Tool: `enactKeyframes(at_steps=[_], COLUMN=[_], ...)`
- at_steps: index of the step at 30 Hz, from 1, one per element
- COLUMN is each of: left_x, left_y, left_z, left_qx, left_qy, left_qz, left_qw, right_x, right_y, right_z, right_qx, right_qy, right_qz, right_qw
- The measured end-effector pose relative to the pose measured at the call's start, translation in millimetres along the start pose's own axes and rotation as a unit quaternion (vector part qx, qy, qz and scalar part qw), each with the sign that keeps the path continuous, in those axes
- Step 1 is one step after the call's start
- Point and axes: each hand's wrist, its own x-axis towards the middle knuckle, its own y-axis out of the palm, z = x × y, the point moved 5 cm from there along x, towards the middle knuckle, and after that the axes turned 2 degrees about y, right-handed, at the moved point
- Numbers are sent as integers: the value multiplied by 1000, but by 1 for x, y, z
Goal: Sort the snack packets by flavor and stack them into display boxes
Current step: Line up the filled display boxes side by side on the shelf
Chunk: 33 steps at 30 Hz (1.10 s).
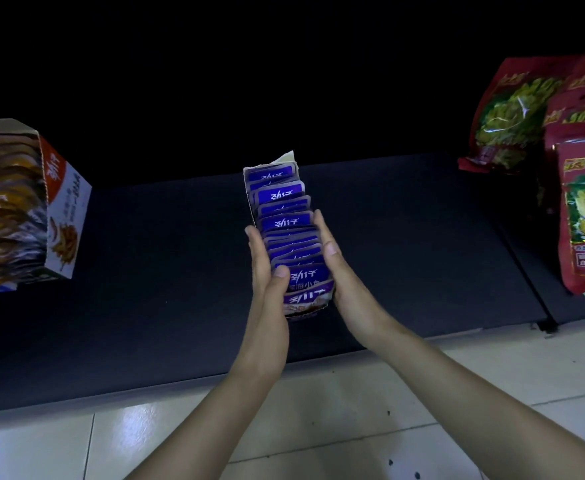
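Far left on the dark shelf (166, 254), an open display box (61, 216) stands filled with orange packets (4, 202), well apart from the work. In the middle, the left hand (265, 268) lies flat along one side of a narrow display box (248, 199), fingers straight, thumb resting on the purple packets (284, 221) filed upright inside. The right hand (332, 258) presses flat against the opposite side. Squeezing from both sides likely squares the row and stops the flimsy walls bulging. In this dim light I cannot tell whether the box sits on the shelf or is lifted clear. Far right, red bags (512, 112) lean together.
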Motion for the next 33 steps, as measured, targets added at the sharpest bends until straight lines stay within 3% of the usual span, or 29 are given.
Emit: enactKeyframes(at_steps=[4,7,9,11,15,20,24,33], left_x=[-3,-14,-12,-5,4,-10,-17,-6], left_y=[1,12,10,2,-5,-18,-23,-106], left_z=[-18,-26,-16,-8,4,26,28,14], left_qx=[-14,61,38,86,35,21,13,-9], left_qy=[0,-4,-11,-16,-16,-41,-44,-53], left_qz=[-32,-19,-24,-52,-33,-72,-65,-194], left_qw=[999,998,999,995,999,996,997,980], right_x=[0,1,-10,-18,-18,-24,-11,52], right_y=[-1,-4,4,8,-1,-7,-1,71], right_z=[2,1,1,1,1,-21,-15,-19], right_qx=[-24,-24,-41,-27,-25,-137,-176,-223], right_qy=[-29,6,-17,-28,-23,20,-7,-54], right_qz=[11,8,27,36,37,84,38,61], right_qw=[999,1000,999,999,999,987,984,971])
